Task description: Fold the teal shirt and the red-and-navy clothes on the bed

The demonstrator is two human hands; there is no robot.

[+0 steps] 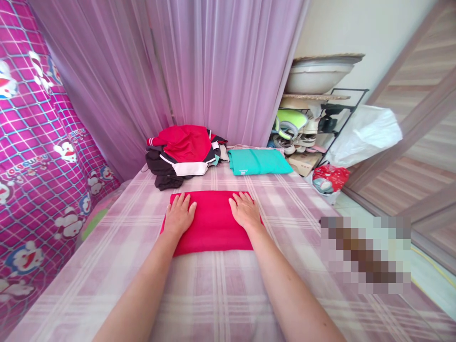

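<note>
A folded red garment (212,223) lies flat as a rectangle on the plaid-covered bed or table (135,285). My left hand (179,214) rests on its left side, fingers stretched out and slightly apart. On the right side of the cloth my right hand (245,211) lies flat in the same way, palm down. Neither hand grips the fabric. Beyond the red garment sits a folded teal garment (260,161), flat and neat. To its left is a loose heap of clothes (185,147) in red, black and white.
A purple curtain (221,66) hangs behind the clothes. At the left is a pink patterned cloth (32,156). A shelf (335,97) with shoes and a large basin (317,76) stands at the back right, beside a white plastic bag (366,133). One patch at the right is pixelated.
</note>
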